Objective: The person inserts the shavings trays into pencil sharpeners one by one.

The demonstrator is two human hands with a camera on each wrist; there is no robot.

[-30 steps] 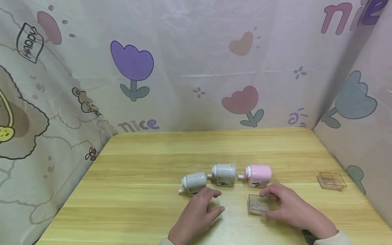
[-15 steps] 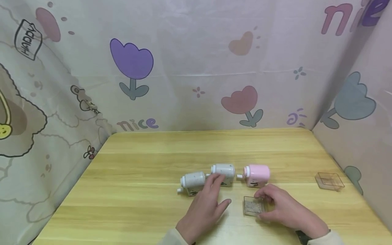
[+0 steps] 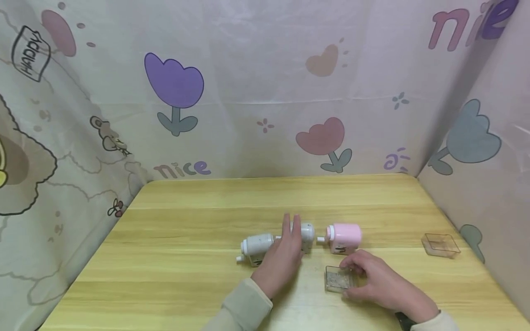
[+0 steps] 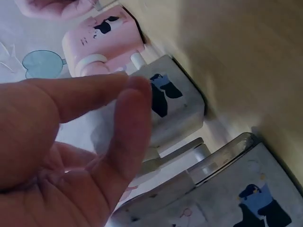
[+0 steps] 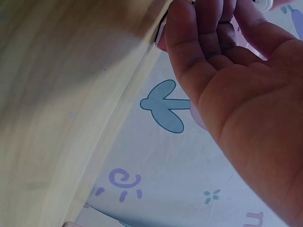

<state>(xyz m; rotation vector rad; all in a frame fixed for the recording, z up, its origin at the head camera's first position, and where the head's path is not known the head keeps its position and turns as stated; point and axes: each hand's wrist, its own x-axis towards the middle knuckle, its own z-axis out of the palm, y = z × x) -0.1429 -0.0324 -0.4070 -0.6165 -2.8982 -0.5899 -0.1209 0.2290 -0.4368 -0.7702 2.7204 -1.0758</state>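
Three hand-crank pencil sharpeners stand in a row: a grey one (image 3: 257, 243) on the left, a second grey sharpener (image 3: 307, 232) in the middle and a pink sharpener (image 3: 348, 236) on the right. My left hand (image 3: 279, 264) reaches over the middle one with two fingers straight, covering much of it. In the left wrist view, thumb and finger overlap the side of that grey sharpener (image 4: 182, 111). Between thumb and fingers, my right hand (image 3: 378, 281) pinches a small clear shavings tray (image 3: 336, 279) with dark bits in it, low over the table in front of the pink sharpener.
Another clear tray (image 3: 440, 247) lies near the table's right edge. The wooden table (image 3: 186, 220) meets patterned cloth (image 3: 248, 69) at the back and on both sides. Specks lie on the wood beside the held tray.
My left hand has moved from the front of the left sharpener up and right, over the middle one, its fingers straightening. The right hand has kept its grip on the shavings tray, shifting slightly left.
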